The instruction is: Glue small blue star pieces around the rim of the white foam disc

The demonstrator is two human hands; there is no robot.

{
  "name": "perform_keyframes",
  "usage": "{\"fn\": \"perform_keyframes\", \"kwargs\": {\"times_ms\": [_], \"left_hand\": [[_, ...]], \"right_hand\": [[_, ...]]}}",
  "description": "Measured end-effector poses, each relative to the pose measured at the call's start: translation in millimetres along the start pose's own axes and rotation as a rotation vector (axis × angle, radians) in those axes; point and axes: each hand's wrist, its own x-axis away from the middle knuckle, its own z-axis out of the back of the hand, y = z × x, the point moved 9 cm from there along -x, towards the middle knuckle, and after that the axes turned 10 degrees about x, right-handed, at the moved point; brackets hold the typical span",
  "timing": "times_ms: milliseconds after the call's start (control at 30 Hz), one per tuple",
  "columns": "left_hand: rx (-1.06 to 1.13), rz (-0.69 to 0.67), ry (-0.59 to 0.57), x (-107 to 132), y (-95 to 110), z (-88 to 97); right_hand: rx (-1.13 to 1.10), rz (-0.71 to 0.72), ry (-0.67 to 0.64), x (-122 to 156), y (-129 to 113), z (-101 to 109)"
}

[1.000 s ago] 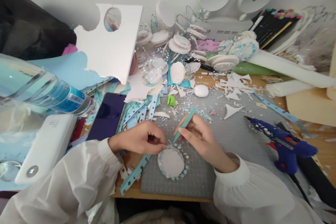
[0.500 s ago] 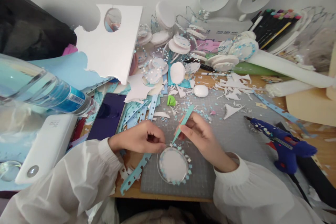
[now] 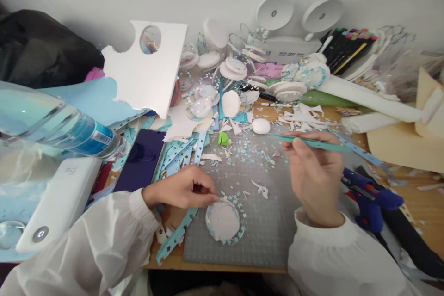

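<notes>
My left hand (image 3: 185, 187) is closed, thumb and forefinger pinched at the upper left edge of a thin ring (image 3: 243, 224) dotted with small blue and white stars. Inside and under that ring lies a round white disc (image 3: 224, 219) on the grey cutting mat (image 3: 267, 236). Whatever the fingertips grip is mostly hidden, but it appears to be the ring. My right hand (image 3: 314, 171) holds teal tweezers (image 3: 312, 142) level, away to the right of the disc, tips pointing left. I cannot make out anything between the tips. Tiny star confetti (image 3: 248, 150) is scattered beyond the disc.
A blue glue gun (image 3: 373, 199) lies right, partly behind my right hand. Left are a phone (image 3: 140, 159), a white power bank (image 3: 58, 203) and a water bottle (image 3: 69, 120). White foam discs (image 3: 233, 68) pile up at the back. A green clip (image 3: 223, 138) and punched paper strips (image 3: 176, 236) lie nearby.
My right hand with the tweezers has moved right and away from the ring, turning the tweezers level. My left hand stays pinched at the ring's edge. The view has shifted slightly.
</notes>
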Motion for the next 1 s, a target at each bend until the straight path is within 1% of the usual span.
{"fn": "perform_keyframes", "kwargs": {"times_ms": [133, 200, 267, 367, 433, 533, 633, 800, 1000], "left_hand": [[-0.031, -0.018, 0.008, -0.3, 0.4, 0.1], [-0.035, -0.024, 0.007, -0.4, -0.7, -0.1], [-0.025, -0.027, 0.001, -0.6, -2.2, -0.6], [-0.017, -0.017, 0.005, -1.3, -5.7, 0.3], [-0.010, 0.002, 0.015, -1.8, -8.6, 1.2], [0.014, 0.025, 0.028, -2.4, -11.9, 1.9], [0.027, 0.018, 0.040, -2.7, -10.8, 2.9], [-0.027, -0.033, 0.044, -3.0, -0.4, 4.9], [-0.008, 0.010, 0.057, -1.7, -3.1, 6.8]], "right_hand": [[0.044, 0.067, 0.130, -9.5, -5.5, 19.6], [0.100, 0.110, 0.140, -10.6, -7.6, 22.9], [0.191, 0.123, 0.068, -10.6, -7.7, 17.0], [0.419, 0.109, -0.103, -6.8, -3.4, -0.5], [0.552, 0.134, -0.182, -2.5, -1.3, -10.3], [0.626, 0.178, -0.265, 3.4, 3.4, -21.2], [0.639, 0.184, -0.306, 7.1, 10.8, -26.4], [0.622, 0.178, -0.331, 11.8, 21.7, -32.7], [0.640, 0.170, -0.374, 16.4, 29.4, -43.3]]}}
